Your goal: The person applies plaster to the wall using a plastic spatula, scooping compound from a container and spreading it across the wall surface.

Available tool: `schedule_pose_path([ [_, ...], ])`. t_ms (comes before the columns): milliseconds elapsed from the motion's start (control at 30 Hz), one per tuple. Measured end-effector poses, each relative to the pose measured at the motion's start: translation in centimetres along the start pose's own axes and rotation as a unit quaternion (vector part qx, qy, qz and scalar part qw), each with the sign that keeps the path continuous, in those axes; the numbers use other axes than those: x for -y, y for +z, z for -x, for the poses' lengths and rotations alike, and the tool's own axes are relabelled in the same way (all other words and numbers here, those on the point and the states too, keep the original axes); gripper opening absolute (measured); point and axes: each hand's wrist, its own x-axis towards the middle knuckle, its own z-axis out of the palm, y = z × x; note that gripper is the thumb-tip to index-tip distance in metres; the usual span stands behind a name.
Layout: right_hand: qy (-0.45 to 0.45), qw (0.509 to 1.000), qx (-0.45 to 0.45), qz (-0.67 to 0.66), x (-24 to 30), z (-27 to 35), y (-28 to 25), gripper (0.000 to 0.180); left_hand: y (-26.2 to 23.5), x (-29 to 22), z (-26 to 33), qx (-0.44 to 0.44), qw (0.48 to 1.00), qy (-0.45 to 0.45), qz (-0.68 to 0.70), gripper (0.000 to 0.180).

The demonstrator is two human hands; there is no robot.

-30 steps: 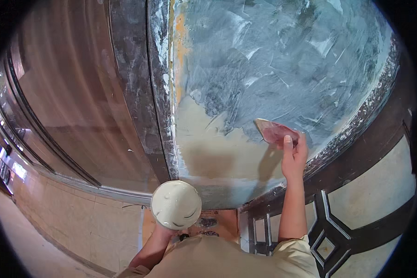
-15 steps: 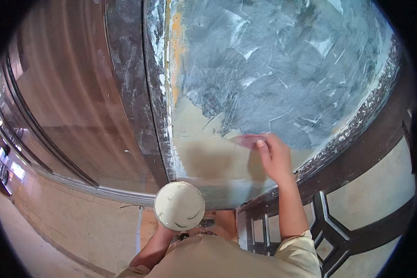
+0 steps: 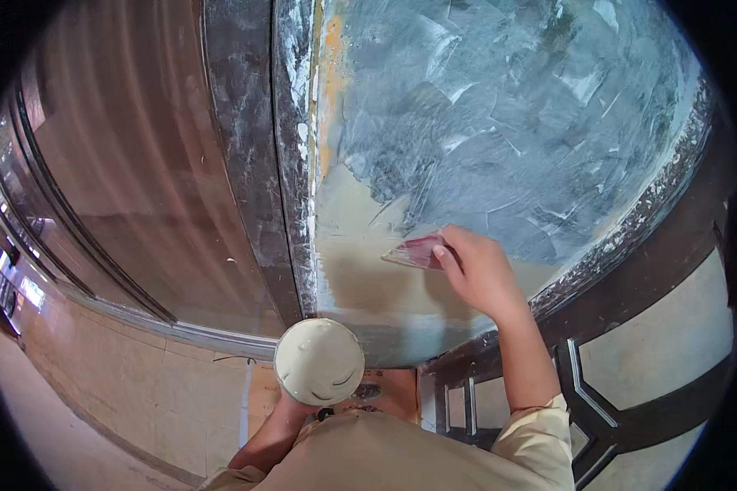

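My right hand (image 3: 481, 272) is closed on a reddish, see-through putty spreader (image 3: 418, 251), thumb on its near face. The spreader's pale edge points left, close against the wall panel; whether it touches cannot be told. Beige putty (image 3: 352, 282) covers the panel's lower left and runs in a band along the bottom. Above it the wall panel (image 3: 499, 123) is grey-blue with whitish streaks. Low and left of the spreader, my left hand (image 3: 293, 407) grips a round tub of cream putty (image 3: 319, 360) from below; most of its fingers are hidden under the tub.
A dark, paint-flecked frame (image 3: 258, 164) borders the panel on the left, beside a brown glossy panel (image 3: 131, 164). To the right stands a dark door with pale insets (image 3: 647, 344). Brown cardboard (image 3: 397, 393) lies on the tiled floor (image 3: 164, 393) below.
My right hand has turned the spreader, so more of its broad face shows and its edge sits slightly lower and left. The tub has stayed nearly in place. The view has shifted slightly.
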Motion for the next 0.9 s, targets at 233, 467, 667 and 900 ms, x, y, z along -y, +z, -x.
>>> schedule_pose_path([
  [233, 0.032, 0.992, -0.109, -0.053, 2.1, -0.6, -0.3, 0.014, -1.4, 0.5, 0.5, -0.012, 0.998, 0.01, -0.059, 0.061],
  [467, 0.1, 0.976, -0.157, -0.116, 2.3, -0.9, 0.1, 0.013, -1.7, 0.6, 0.1, 0.026, 0.98, 0.064, -0.188, 0.059],
  [667, -0.027, 0.998, 0.013, 0.057, 1.4, -0.7, 2.2, 0.015, -0.6, -0.3, 0.1, -0.033, 0.994, -0.061, 0.086, 0.073],
  [900, -0.019, 0.995, 0.074, 0.06, 2.8, -1.6, 2.6, 0.012, 0.7, -0.9, 0.3, 0.045, 0.961, 0.071, -0.262, 0.075],
])
